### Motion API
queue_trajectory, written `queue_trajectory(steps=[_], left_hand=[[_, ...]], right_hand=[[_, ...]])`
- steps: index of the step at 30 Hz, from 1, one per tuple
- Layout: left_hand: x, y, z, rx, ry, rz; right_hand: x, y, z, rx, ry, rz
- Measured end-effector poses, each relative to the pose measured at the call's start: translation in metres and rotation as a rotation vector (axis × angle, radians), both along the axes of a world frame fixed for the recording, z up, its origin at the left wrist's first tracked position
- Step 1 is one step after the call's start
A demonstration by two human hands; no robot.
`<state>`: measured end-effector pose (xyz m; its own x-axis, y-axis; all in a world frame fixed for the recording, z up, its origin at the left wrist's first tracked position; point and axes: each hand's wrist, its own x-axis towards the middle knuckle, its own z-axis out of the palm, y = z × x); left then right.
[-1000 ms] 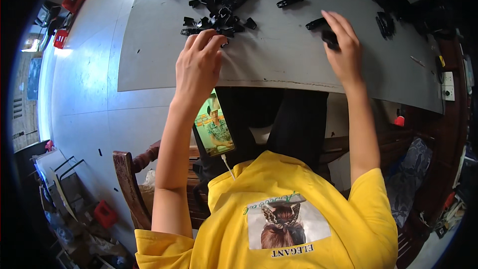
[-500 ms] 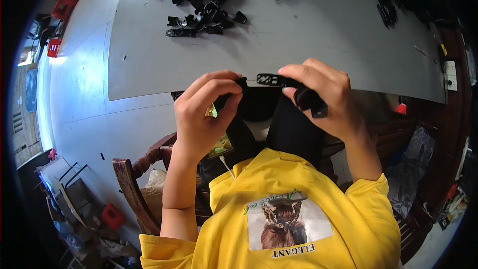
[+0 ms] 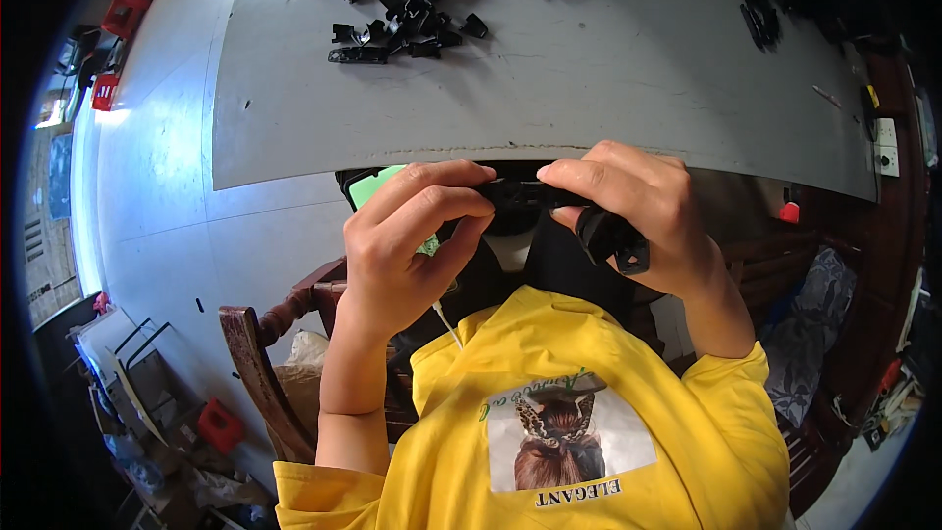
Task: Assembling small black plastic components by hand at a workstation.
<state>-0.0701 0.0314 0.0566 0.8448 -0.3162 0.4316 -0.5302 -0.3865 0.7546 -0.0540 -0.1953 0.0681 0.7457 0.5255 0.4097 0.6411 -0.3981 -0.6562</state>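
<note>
Black plastic parts (image 3: 525, 194) are gripped between left hand (image 3: 407, 236) and right hand (image 3: 638, 211), seemingly mid-assembly; pressing them squarely together looks like the next demand.

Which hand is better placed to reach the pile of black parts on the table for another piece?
Left, probably. The left hand sits below the pile of black parts, pinching only one end of the black strip; the right hand also holds a black clip.

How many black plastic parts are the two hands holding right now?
2, as far as shows. A long black strip is pinched between the left hand and the right hand; a chunky black clip hangs under the right palm. Fingers may hide more.
</note>
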Motion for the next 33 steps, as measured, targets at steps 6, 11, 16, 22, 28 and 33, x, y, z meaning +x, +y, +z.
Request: queue_trajectory(steps=[6, 11, 16, 22, 28, 33], left_hand=[[-0.002, -0.001, 0.001, -0.02, 0.012, -0.001], [-0.001, -0.002, 0.004, -0.028, 0.014, -0.007], [-0.002, 0.001, 0.005, -0.004, -0.063, -0.098], [-0.016, -0.001, 0.002, 0.116, -0.059, -0.095], [-0.039, -0.031, -0.005, -0.783, 0.677, -0.176], [-0.048, -0.039, -0.014, -0.851, 0.577, -0.466]], right_hand=[[-0.003, -0.001, 0.003, -0.001, 0.003, -0.005], [-0.003, -0.003, 0.003, 0.007, 0.014, -0.015], [-0.005, -0.006, 0.003, 0.04, 0.086, 0.04], [-0.018, -0.003, -0.005, -0.038, -0.002, 0.064], [-0.041, 0.012, -0.024, 0.082, -0.017, 0.234], [-0.071, 0.013, -0.036, 0.173, 0.23, 0.213]])
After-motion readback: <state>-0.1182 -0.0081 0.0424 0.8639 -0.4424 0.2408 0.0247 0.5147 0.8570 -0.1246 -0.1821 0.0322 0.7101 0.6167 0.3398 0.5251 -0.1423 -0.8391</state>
